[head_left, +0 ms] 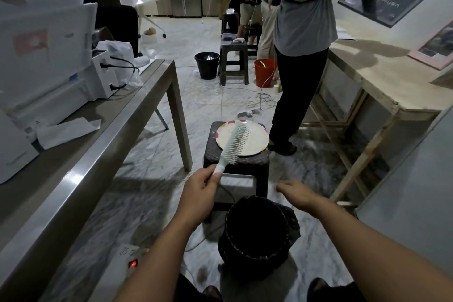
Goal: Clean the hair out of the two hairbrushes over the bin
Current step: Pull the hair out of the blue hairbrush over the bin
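Note:
My left hand (199,189) grips the handle of a pale green hairbrush (234,142), whose bristled head lies over a white plate (256,141) with coloured marks on a dark plastic stool (236,162). My right hand (297,192) hovers flat and blurred above the far right rim of the black bin (257,230), fingers spread, holding nothing. The bin is lined with a dark bag and stands on the floor in front of the stool. Only one hairbrush is visible.
A long metal table (103,144) with white boxes and cables runs along my left. A wooden table (382,81) stands on the right. A person stands just beyond the stool on the right. Farther back are another stool, a black bucket (207,65) and a red bucket (264,72).

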